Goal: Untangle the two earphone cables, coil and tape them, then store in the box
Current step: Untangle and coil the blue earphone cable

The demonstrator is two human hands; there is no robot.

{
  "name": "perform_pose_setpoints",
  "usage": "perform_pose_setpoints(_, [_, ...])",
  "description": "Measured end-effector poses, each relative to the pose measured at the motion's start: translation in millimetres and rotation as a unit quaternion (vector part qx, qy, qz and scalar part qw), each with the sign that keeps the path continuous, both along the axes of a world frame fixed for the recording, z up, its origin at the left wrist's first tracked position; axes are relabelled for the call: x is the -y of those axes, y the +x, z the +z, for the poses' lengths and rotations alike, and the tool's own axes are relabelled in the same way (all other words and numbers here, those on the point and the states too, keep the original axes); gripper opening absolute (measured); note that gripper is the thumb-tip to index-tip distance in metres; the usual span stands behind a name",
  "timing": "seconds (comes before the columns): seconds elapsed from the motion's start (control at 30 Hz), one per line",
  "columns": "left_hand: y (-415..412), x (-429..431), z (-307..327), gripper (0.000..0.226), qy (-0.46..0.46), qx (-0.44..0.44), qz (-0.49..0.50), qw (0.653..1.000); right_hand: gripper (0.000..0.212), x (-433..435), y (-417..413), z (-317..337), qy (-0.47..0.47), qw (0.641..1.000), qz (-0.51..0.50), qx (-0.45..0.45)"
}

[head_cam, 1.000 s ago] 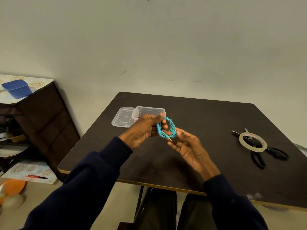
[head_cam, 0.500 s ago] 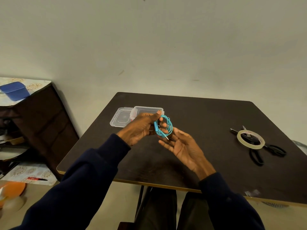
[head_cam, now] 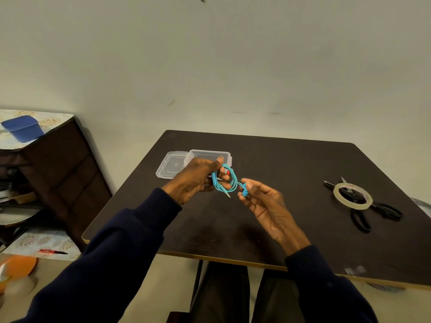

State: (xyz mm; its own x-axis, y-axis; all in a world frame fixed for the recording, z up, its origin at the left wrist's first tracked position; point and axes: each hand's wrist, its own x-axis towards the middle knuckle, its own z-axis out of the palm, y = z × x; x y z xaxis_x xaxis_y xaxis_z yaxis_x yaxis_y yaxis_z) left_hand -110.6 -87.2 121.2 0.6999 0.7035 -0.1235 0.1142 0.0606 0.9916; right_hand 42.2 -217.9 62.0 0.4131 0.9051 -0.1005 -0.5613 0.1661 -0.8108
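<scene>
My left hand (head_cam: 197, 177) grips a coiled blue earphone cable (head_cam: 229, 186) above the dark table (head_cam: 268, 217); its metal jack hangs from the bottom of the coil. My right hand (head_cam: 263, 201) pinches the cable's blue earbud end just right of the coil. A small red piece shows inside the coil, by my left fingers. Behind my left hand stands a clear plastic box (head_cam: 211, 155), open, with its lid (head_cam: 171, 165) lying flat to its left. I cannot see a second cable.
A roll of clear tape (head_cam: 352, 197) lies on black scissors (head_cam: 373, 209) at the table's right side. A dark cabinet (head_cam: 58, 173) with a blue tub (head_cam: 23, 128) stands to the left. My legs show under the front table edge.
My right hand has drawn a little to the right of the coil and now pinches the earbud end. The left hand keeps its hold on the coil.
</scene>
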Motion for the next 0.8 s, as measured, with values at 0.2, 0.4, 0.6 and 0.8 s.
perform_pose_setpoints(0.2, [0.9, 0.1, -2.8, 0.035, 0.004, 0.013, 0.009, 1.000, 0.026, 1.4, 0.5, 2.9, -0.009, 1.000, 0.023, 0.004])
perform_pose_setpoints(0.4, [6.9, 1.1, -7.1, 0.045, 0.023, 0.012, 0.008, 1.000, 0.028, -2.1, -1.4, -0.5, -0.007, 0.997, 0.064, -0.044])
perform_pose_setpoints(0.6, [13.6, 4.5, -5.5, 0.047, 0.066, 0.006, -0.016, 0.998, 0.054, -9.3, -5.4, 0.9, 0.016, 0.994, 0.093, -0.061])
perform_pose_setpoints(0.8, [18.3, 5.3, -5.0, 0.045, 0.076, 0.002, -0.032, 0.997, 0.047, -9.8, 1.1, 0.3, 0.013, 0.998, 0.063, -0.005])
